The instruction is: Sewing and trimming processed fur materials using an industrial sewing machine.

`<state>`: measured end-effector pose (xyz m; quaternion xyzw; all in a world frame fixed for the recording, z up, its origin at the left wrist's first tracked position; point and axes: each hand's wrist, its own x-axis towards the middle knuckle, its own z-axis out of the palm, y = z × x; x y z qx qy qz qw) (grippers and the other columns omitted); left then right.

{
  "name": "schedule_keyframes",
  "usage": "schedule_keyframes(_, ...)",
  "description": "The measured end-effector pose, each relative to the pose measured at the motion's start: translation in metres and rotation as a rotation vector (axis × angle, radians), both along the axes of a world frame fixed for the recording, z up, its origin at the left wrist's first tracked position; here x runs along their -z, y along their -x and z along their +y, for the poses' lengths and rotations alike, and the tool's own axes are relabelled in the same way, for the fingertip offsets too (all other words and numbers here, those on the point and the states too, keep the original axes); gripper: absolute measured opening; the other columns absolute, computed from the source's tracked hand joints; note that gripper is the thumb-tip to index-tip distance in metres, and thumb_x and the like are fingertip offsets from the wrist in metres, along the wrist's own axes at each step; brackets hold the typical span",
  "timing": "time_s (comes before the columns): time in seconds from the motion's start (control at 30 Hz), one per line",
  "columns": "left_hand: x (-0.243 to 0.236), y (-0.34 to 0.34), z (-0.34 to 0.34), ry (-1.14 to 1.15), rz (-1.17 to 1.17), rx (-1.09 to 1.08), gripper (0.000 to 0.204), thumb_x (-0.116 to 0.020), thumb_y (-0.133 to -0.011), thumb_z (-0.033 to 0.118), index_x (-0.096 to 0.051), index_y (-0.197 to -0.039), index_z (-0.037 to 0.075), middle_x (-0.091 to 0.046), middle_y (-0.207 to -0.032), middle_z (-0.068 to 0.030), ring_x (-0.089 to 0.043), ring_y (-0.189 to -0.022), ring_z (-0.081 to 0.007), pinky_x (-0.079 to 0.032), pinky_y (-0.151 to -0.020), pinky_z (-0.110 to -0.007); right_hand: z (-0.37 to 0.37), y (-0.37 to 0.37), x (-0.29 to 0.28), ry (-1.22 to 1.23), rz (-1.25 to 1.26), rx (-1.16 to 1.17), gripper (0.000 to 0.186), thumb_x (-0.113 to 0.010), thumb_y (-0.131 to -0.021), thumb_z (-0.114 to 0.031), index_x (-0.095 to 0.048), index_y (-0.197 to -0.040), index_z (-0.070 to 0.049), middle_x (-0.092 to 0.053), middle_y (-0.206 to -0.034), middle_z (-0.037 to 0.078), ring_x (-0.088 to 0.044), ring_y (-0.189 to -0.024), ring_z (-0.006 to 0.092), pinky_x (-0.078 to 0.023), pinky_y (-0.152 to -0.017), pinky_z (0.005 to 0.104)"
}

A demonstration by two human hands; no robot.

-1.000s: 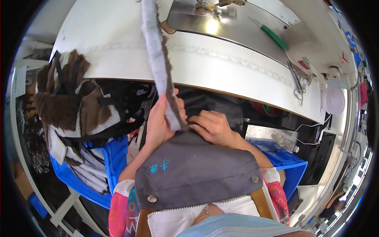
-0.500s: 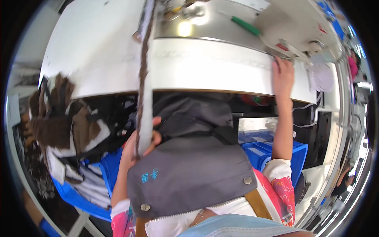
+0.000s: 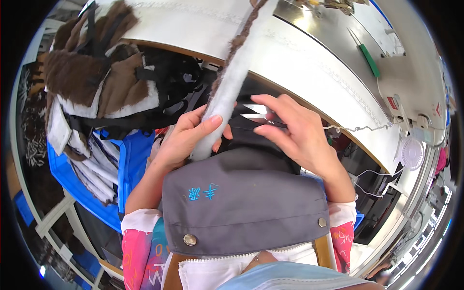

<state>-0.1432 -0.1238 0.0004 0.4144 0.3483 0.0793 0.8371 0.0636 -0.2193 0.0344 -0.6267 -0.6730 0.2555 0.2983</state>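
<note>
The left hand (image 3: pixel 188 137) pinches with its fingers a fur strip (image 3: pixel 235 77), pointing to one o'clock. At three o'clock, the right hand's (image 3: pixel 304 130) fingers hold scissors (image 3: pixel 255 116). Blue writing (image 3: pixel 209 192) marks the grey apron (image 3: pixel 256 198) at six o'clock.

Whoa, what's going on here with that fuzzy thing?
The person's left hand holds a long, narrow white strip with fuzzy brown edging, which stretches out over a white tabletop. The right hand holds small, silver metal snips; their blades are open, pointing toward the strip. To the left, a blue plastic bin holds pale strips.
</note>
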Motion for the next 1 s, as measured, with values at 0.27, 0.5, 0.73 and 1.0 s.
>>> schedule_keyframes(0.27,0.003,0.005,-0.002,-0.039,0.034,-0.031,0.033,-0.059,-0.089,0.025,-0.057,-0.115,0.006,-0.061,-0.078,-0.0011,-0.048,-0.059,-0.0037,-0.037,-0.052,-0.017,0.026,0.018,0.014,-0.265,-0.381,-0.102,0.021,-0.065,-0.078,-0.019,-0.058,-0.095,-0.008,-0.052,-0.072,0.003,-0.054,-0.059,0.0178,-0.042,-0.051,0.0313)
schedule_keyframes(0.5,0.001,0.001,0.0,-0.145,0.043,-0.016,0.028,-0.059,-0.088,0.024,-0.057,-0.108,0.003,-0.06,-0.074,-0.0017,-0.048,-0.056,-0.0042,-0.035,-0.048,-0.019,0.028,0.018,0.018,-0.288,-0.463,-0.135,0.023,-0.063,-0.073,-0.016,-0.057,-0.094,-0.009,-0.049,-0.072,0.002,-0.053,-0.059,0.0152,-0.04,-0.05,0.029)
schedule_keyframes(0.73,-0.005,0.003,-0.002,-0.281,0.154,0.073,0.031,-0.057,-0.09,0.022,-0.056,-0.115,0.004,-0.056,-0.071,0.0029,-0.044,-0.059,-0.0019,-0.034,-0.05,-0.019,0.025,0.02,0.021,-0.281,-0.566,-0.159,0.027,-0.071,-0.073,-0.016,-0.06,-0.097,-0.009,-0.048,-0.066,0.001,-0.049,-0.05,0.0157,-0.037,-0.042,0.0294)
schedule_keyframes(1.0,-0.005,0.004,0.001,-0.153,0.071,0.041,0.044,-0.057,-0.09,0.018,-0.047,-0.13,0.005,-0.055,-0.073,0.002,-0.048,-0.063,-0.0028,-0.036,-0.052,-0.018,0.027,0.014,0.028,-0.368,-0.459,-0.137,0.024,-0.063,-0.073,-0.016,-0.059,-0.095,-0.01,-0.046,-0.067,0.001,-0.049,-0.048,0.0147,-0.041,-0.043,0.0283)
